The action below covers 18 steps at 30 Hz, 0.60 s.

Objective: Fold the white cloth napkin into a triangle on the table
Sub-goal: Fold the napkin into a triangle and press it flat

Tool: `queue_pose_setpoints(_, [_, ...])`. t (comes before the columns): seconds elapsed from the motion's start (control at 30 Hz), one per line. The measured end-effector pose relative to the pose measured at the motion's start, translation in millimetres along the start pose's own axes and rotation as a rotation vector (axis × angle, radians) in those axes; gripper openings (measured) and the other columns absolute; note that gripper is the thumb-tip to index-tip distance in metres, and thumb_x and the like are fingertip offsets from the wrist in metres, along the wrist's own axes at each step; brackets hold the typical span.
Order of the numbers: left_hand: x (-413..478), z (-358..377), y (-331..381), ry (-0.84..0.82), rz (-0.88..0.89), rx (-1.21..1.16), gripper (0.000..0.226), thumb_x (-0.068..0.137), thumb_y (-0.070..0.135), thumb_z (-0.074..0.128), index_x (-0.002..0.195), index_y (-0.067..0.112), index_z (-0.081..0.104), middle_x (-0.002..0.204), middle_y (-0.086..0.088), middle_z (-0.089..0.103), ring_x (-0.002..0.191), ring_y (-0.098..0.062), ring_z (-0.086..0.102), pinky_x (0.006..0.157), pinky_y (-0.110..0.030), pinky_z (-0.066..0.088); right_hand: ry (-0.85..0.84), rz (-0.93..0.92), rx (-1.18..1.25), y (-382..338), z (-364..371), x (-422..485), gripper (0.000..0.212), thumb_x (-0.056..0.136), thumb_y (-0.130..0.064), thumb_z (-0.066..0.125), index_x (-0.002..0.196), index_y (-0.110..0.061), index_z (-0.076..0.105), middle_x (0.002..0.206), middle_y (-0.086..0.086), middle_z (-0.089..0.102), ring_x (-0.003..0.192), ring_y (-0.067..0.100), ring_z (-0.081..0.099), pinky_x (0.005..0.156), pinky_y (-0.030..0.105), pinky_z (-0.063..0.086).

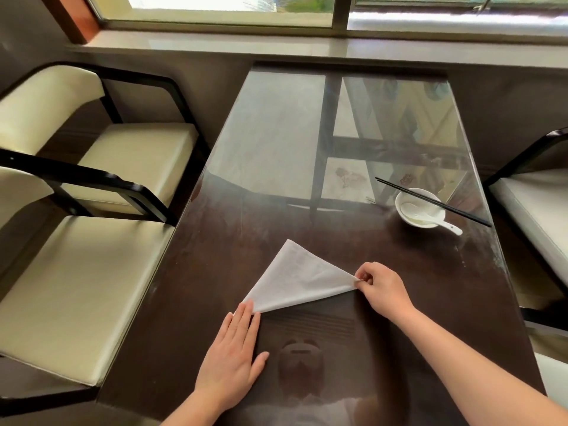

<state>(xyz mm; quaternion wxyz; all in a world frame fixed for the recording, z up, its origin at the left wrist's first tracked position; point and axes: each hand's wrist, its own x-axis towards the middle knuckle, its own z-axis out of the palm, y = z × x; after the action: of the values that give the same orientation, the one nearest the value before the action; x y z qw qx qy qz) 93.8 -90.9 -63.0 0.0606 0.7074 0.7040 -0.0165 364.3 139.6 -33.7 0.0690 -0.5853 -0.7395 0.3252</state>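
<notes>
The white cloth napkin (295, 279) lies on the dark glass-topped table (307, 149) as a triangle, one point aimed away from me. My right hand (382, 287) pinches the napkin's right corner between thumb and fingers. My left hand (235, 355) rests flat on the table with its fingers apart, the fingertips pressing the napkin's near-left corner. The edge between the two held corners looks slightly raised off the table.
A white bowl (419, 212) with a white spoon (447, 226) in it stands at the right, black chopsticks (430, 199) laid across its rim. Cream-cushioned chairs (92, 272) line the left side, another seat (538, 210) the right. A window sill (276, 47) runs behind the table.
</notes>
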Motion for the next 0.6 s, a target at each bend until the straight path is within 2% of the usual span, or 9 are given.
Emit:
queue_pose_setpoints(0.13, [0,-3,5,-0.035,-0.038,-0.003,0.079,0.097,0.062,0.034,0.153,0.008,0.025,0.163,-0.012,0.015,0.15,-0.026,0.015,0.115,-0.041,0.014,0.056,-0.027,-0.031,-5,8,-10,0.014,0.087,-0.017,0.064,0.095,-0.028,0.066,0.088,-0.009,0.058,0.089,0.015,0.056,0.074,0.033,0.046])
queue_pose_setpoints(0.23, [-1,-5,4,-0.082,-0.053,-0.03,0.078,0.098,0.063,0.028,0.154,0.009,0.02,0.164,-0.01,0.01,0.151,-0.024,0.011,0.116,-0.041,0.012,0.105,-0.055,-0.001,-7,14,-18,0.016,0.085,-0.024,0.069,0.101,-0.026,0.067,0.094,-0.008,0.06,0.093,0.014,0.054,0.077,0.033,0.046])
queue_pose_setpoints(0.33, [1,-6,3,-0.109,-0.071,-0.054,0.079,0.098,0.065,0.025,0.155,0.011,0.017,0.165,-0.007,0.008,0.152,-0.022,0.008,0.116,-0.041,0.011,0.134,-0.004,0.065,-9,14,-17,0.005,0.087,-0.021,0.07,0.09,-0.025,0.069,0.087,-0.006,0.063,0.085,0.016,0.06,0.074,0.033,0.046])
queue_pose_setpoints(0.47, [1,-7,-1,-0.126,-0.062,-0.026,0.082,0.097,0.067,0.024,0.155,0.011,0.016,0.165,-0.006,0.008,0.151,-0.02,0.007,0.117,-0.043,0.011,0.158,0.176,0.237,-6,5,-9,0.022,0.079,-0.007,0.072,0.069,-0.027,0.068,0.073,-0.01,0.069,0.074,0.007,0.063,0.064,0.025,0.043])
queue_pose_setpoints(0.6, [2,-10,1,-0.126,-0.067,-0.005,0.082,0.096,0.07,0.016,0.155,0.013,0.011,0.164,-0.004,0.002,0.151,-0.02,0.0,0.117,-0.043,0.006,0.163,0.193,0.208,-5,7,-11,0.03,0.078,0.0,0.065,0.064,-0.026,0.064,0.072,-0.009,0.067,0.075,0.016,0.063,0.061,0.024,0.041])
